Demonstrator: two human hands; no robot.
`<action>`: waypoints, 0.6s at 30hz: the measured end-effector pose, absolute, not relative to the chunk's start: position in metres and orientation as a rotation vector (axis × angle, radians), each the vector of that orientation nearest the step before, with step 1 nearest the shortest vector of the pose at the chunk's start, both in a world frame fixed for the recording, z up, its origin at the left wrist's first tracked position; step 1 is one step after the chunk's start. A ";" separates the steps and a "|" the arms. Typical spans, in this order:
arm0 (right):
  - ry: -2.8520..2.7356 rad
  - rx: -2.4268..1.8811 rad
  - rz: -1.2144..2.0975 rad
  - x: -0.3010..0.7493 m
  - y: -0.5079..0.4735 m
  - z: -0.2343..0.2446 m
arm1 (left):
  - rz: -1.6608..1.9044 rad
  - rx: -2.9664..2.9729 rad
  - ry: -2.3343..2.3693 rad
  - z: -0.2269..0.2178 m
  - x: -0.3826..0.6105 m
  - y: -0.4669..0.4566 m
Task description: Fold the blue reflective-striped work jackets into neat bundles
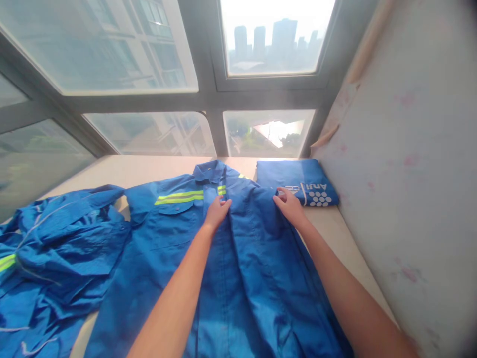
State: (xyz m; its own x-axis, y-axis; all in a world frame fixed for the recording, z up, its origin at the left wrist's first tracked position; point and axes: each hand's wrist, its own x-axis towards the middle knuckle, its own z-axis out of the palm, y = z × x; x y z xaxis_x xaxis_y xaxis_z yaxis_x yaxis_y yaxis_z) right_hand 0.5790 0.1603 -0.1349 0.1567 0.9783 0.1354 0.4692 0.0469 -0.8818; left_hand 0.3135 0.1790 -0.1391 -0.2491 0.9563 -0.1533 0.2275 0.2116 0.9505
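A blue work shirt (179, 233) with yellow-green reflective stripes lies spread front-up on a pale window ledge (122, 169). My left hand (217, 211) rests flat on the shirt's chest near the button placket, fingers stretched toward the collar (210, 171). My right hand (288, 205) lies on the shirt's right side, which is folded inward over the front, fingers together pressing the fabric. Neither hand holds anything lifted.
A folded blue garment (298, 181) with white lettering and dots lies at the back right, just beyond my right hand. A crumpled pile of blue clothes (55, 248) fills the left. A pale wall (410, 174) bounds the right; windows (268, 40) stand behind.
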 end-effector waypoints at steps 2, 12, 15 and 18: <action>-1.445 -1.531 0.782 0.578 0.166 -0.146 | 1.133 1.081 1.648 -0.144 0.318 0.207; -1.171 -1.332 0.917 0.583 0.167 -0.159 | 1.150 0.780 1.388 -0.147 0.341 0.292; -1.020 -1.332 0.920 0.587 0.169 -0.153 | 1.184 0.706 1.351 -0.147 0.337 0.304; -0.899 -1.350 0.860 0.591 0.170 -0.153 | 1.219 0.656 1.316 -0.151 0.335 0.310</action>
